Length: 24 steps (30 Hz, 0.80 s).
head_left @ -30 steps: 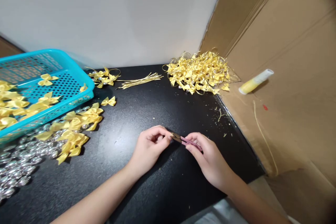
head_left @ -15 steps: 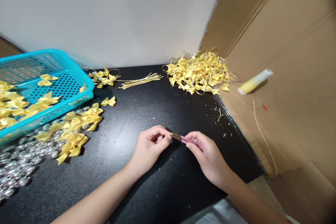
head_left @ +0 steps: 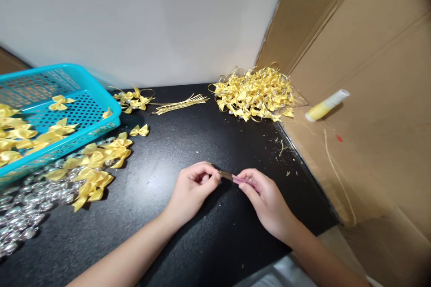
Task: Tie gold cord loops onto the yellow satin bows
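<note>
My right hand (head_left: 264, 195) is closed around the slim pink handle of a small tool (head_left: 228, 175) with a flat, brownish, metallic-looking end; its exact kind is unclear. That end points left, to the fingertips of my left hand (head_left: 197, 188). Thumb and forefinger of the left hand are pinched together at the tool's tip. A tiny yellowish bit shows there, but what the fingers hold is mostly hidden. Both hands are low over the black table (head_left: 161, 215).
A turquoise basket (head_left: 116, 114) with yellow ribbon bows stands left. Before it lie silver beads (head_left: 33, 208) and loose bows (head_left: 92, 181). Gold ties (head_left: 182, 104) lie at the back, beside a heap of bows (head_left: 254, 92). Cardboard (head_left: 380, 121) with a tube (head_left: 326, 105) borders the right.
Almost nothing differs. Both hands stay in place, with the flat end of the tool turned slightly at the left fingertips.
</note>
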Tool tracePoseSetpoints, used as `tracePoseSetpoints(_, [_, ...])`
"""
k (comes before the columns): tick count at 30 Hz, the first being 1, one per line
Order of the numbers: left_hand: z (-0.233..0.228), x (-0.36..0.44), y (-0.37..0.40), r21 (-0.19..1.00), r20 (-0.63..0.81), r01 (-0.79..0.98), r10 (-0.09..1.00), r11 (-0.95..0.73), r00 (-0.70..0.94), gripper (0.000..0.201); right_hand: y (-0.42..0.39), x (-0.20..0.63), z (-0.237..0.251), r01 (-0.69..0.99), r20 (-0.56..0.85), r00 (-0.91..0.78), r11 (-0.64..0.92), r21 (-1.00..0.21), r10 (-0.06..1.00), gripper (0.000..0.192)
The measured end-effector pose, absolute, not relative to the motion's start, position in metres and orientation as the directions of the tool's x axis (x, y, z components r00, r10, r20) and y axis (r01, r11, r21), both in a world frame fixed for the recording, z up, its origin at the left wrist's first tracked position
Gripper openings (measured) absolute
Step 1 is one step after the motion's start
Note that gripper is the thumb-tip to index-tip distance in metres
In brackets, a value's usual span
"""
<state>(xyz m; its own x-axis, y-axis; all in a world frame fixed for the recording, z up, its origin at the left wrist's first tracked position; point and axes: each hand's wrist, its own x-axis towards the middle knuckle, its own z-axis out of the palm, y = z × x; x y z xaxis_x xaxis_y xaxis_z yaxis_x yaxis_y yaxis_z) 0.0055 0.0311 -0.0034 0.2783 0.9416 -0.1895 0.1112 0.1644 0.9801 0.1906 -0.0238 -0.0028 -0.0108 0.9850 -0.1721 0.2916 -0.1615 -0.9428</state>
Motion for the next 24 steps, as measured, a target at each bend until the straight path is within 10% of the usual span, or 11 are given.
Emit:
tracePoseSetpoints(11, [-0.001, 0.005, 0.031, 0.978, -0.201, 0.108, 0.94, 0.178, 0.275, 0.017, -0.01, 0.245, 0.004, 0.433, -0.017, 0.322, -0.163, -0.886, 0.946, 0.023])
tracePoseSetpoints(19, [-0.002, 0.007, 0.028, 0.991, -0.081, 0.129, 0.933, 0.038, 0.35, 0.015, -0.009, 0.364, -0.023, 0.941, 0.396, 0.335, -0.28, -0.191, 0.855, 0.036])
tracePoseSetpoints(24, [0.017, -0.002, 0.035, 0.999, -0.003, 0.051, 0.96, -0.012, 0.281, 0.016, -0.011, 0.343, -0.011, 0.921, 0.468, 0.365, -0.239, -0.306, 0.805, 0.036])
